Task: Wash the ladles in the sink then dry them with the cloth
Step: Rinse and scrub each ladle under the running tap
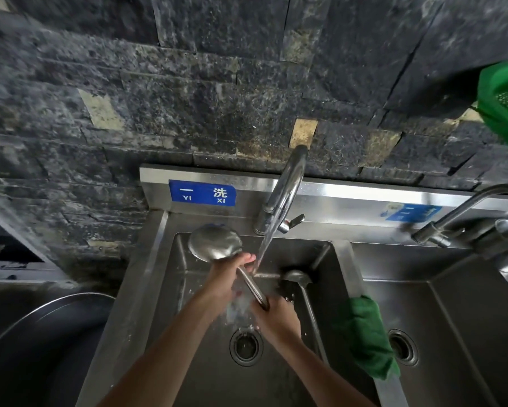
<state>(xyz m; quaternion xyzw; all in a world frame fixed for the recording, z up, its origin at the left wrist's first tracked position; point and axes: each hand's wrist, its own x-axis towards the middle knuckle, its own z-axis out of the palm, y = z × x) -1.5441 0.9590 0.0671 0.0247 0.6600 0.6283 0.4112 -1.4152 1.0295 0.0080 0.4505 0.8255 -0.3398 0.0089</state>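
You have two steel ladles here: the large ladle [217, 243] in your hands at the centre of the frame, and a second ladle [298, 279] lying in the basin just right of it, its handle running down toward the lower right. There is one green cloth [364, 336], draped over the divider between two basins, right of centre. Two taps show: the running faucet [288, 183] above the left basin [164, 289], and another faucet [458, 215] at the right edge.

The sink is stainless steel, set against a dark stone-tiled wall [188, 83], with a blue label [202, 193] on its back rim. A big metal bowl [41, 333] sits at lower left.

Your left hand [232, 277] curls round the neck just below the ladle's bowl, fingertips under the water stream. Your right hand [276, 315] clenches the handle's end, low in the basin above the drain [245, 345].
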